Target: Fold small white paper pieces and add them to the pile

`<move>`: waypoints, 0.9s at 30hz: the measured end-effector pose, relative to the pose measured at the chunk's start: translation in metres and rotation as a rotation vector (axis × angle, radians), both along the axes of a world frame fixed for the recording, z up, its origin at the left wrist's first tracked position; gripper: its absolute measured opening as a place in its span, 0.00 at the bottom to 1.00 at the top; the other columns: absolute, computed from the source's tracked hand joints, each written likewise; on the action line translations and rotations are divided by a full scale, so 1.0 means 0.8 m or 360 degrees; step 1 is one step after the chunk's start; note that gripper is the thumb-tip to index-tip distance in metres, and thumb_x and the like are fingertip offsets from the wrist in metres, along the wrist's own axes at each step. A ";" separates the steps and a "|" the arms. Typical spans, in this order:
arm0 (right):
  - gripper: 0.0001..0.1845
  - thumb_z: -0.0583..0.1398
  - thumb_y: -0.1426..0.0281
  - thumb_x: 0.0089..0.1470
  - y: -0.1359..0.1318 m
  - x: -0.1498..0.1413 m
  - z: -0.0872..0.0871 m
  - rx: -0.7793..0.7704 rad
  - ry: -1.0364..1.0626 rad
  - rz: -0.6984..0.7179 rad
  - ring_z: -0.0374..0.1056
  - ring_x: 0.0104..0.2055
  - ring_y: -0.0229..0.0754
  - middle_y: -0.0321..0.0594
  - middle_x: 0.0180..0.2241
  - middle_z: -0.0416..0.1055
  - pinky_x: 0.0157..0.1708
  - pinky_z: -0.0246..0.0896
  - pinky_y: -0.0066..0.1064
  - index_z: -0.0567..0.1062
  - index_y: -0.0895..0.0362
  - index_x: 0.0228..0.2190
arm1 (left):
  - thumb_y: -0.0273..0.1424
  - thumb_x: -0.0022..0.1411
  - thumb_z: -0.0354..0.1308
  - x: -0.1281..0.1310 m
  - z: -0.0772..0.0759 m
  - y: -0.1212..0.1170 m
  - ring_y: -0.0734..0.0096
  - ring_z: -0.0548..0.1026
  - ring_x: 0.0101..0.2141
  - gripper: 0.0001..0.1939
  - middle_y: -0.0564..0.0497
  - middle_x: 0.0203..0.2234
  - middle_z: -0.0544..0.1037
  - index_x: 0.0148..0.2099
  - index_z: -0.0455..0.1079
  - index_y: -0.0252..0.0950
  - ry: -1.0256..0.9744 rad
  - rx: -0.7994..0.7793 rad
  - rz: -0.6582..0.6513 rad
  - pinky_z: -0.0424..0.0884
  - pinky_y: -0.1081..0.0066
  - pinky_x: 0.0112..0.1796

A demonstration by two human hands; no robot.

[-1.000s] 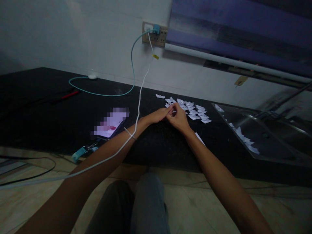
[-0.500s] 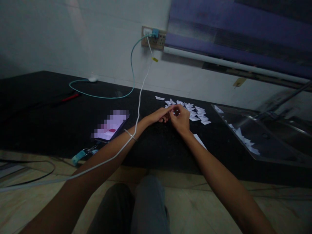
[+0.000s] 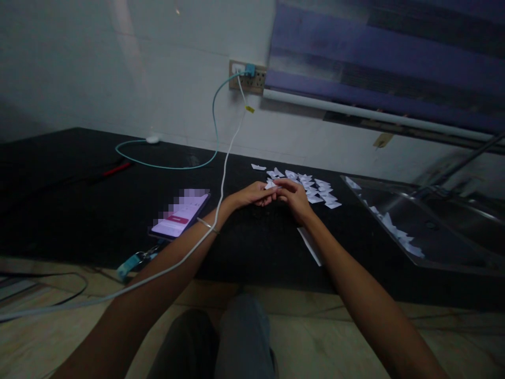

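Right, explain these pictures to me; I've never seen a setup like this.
There is no machine here, just a person's bare left hand and right hand. Every picture comes from one camera worn on the head, looking forward and down. On the black counter lie a lit phone, many paper boats and a white strip by the right forearm. More folded papers line the edge of the sink. Between them, the fingers of both hands hold a small folded paper, partly hidden.
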State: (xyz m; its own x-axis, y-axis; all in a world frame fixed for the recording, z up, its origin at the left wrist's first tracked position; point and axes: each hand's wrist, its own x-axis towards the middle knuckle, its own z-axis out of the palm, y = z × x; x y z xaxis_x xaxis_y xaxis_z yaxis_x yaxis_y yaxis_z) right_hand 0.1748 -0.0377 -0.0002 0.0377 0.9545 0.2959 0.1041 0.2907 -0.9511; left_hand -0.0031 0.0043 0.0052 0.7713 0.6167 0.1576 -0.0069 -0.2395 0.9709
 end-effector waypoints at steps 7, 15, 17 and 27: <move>0.16 0.73 0.59 0.43 -0.002 0.014 -0.004 -0.0129 0.0049 0.0103 0.70 0.31 0.39 0.39 0.33 0.79 0.31 0.64 0.31 0.83 0.55 0.33 | 0.39 0.68 0.57 -0.005 0.005 0.002 0.80 0.65 0.17 0.17 0.54 0.15 0.70 0.37 0.77 0.29 0.0144 0.0030 -0.0154 0.55 0.76 0.22; 0.17 0.70 0.56 0.44 0.005 0.015 -0.006 0.0095 -0.0160 0.0007 0.67 0.27 0.40 0.38 0.26 0.75 0.29 0.62 0.33 0.80 0.56 0.29 | 0.39 0.68 0.56 -0.004 0.012 -0.006 0.80 0.64 0.16 0.19 0.53 0.15 0.71 0.29 0.72 0.31 0.0209 0.0028 -0.0085 0.55 0.76 0.21; 0.18 0.70 0.54 0.43 0.009 0.016 -0.007 0.0138 -0.0182 -0.0085 0.66 0.27 0.40 0.38 0.25 0.74 0.28 0.61 0.33 0.79 0.56 0.28 | 0.40 0.70 0.55 -0.004 0.009 -0.005 0.81 0.64 0.16 0.20 0.52 0.17 0.72 0.28 0.70 0.32 0.0185 0.0064 0.0008 0.56 0.76 0.21; 0.19 0.71 0.54 0.43 0.002 0.010 -0.005 -0.0026 -0.0098 -0.0096 0.66 0.26 0.39 0.38 0.28 0.76 0.25 0.61 0.30 0.81 0.55 0.30 | 0.44 0.73 0.49 -0.002 -0.011 0.000 0.77 0.64 0.20 0.18 0.55 0.21 0.70 0.37 0.67 0.36 0.0115 0.0501 0.0274 0.59 0.75 0.24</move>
